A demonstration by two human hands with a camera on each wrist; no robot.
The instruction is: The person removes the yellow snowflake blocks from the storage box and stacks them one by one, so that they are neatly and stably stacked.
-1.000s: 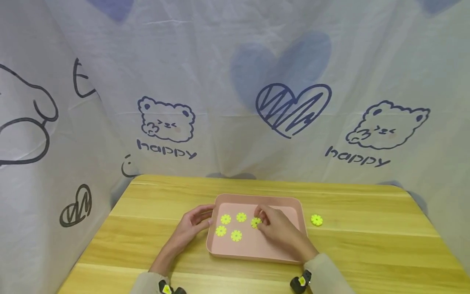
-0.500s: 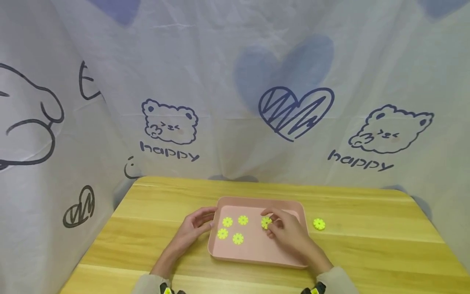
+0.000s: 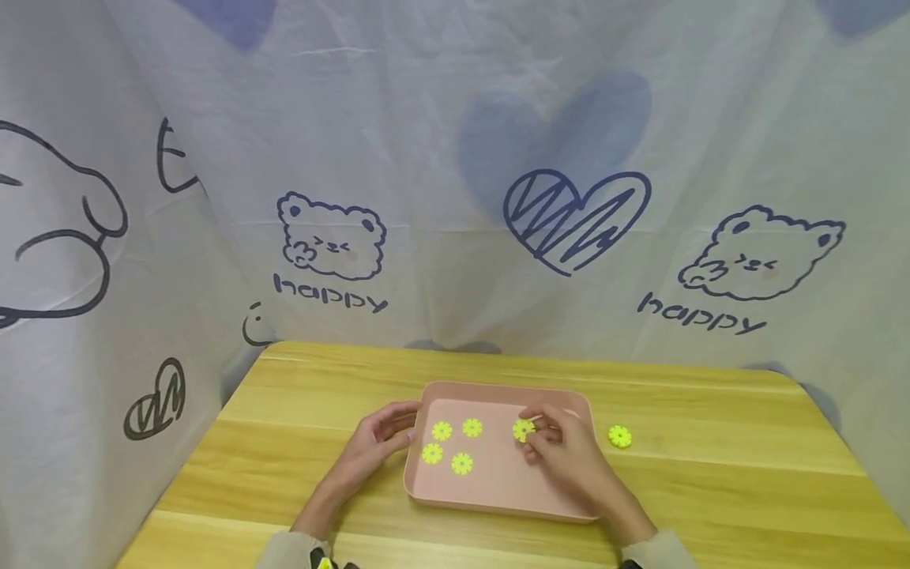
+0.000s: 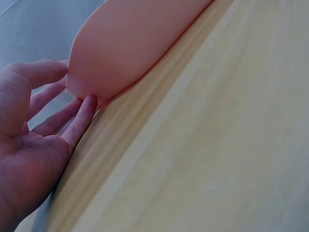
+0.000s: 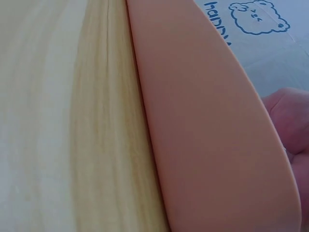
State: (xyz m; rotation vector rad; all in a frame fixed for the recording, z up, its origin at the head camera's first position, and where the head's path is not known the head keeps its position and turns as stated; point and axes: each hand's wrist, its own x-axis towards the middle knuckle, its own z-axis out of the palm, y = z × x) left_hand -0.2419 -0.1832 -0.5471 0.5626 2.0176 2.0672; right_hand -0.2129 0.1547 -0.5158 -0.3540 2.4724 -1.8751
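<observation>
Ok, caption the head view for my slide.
Left hand touching the tray, right hand pinching a disc, four others inside.

Smooth matt plastic tray, wood-grain table

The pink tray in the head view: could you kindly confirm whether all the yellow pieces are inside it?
No, one yellow piece lies on the wooden table, right of the pink tray.

The word "happy" is on the big pale cloth, under the left bear drawing. The same word is under the right bear drawing. The right wrist view shows it by a bear too, but its end is hard to read.
</observation>
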